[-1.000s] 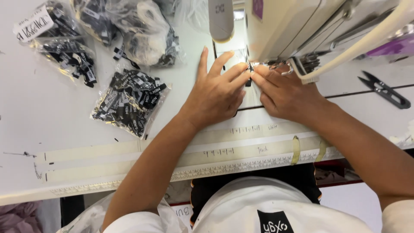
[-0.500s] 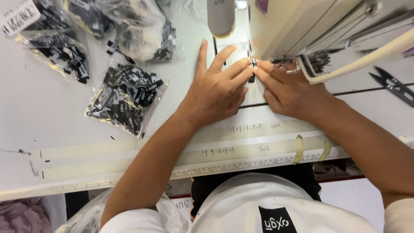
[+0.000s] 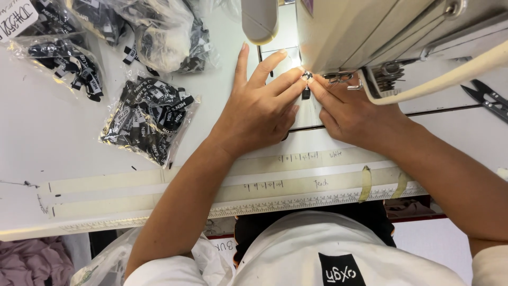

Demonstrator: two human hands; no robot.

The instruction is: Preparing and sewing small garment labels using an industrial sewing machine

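Note:
My left hand (image 3: 259, 108) lies flat on the white sewing table, fingers stretched toward the needle area of a cream sewing machine (image 3: 370, 32). My right hand (image 3: 352, 114) sits beside it, fingertips meeting the left ones. Between the fingertips of both hands is a small black label (image 3: 306, 85), pinched right under the machine's presser foot (image 3: 344, 79). Most of the label is hidden by my fingers.
Clear plastic bags of black-and-white woven labels (image 3: 145, 119) lie at the left and upper left (image 3: 69, 63). Black thread snips (image 3: 489, 98) rest at the right. Masking tape strips with a ruler scale (image 3: 275, 198) run along the table's near edge.
Both hands stay together at the needle with the small label. The view has shifted slightly, and the hands have barely moved.

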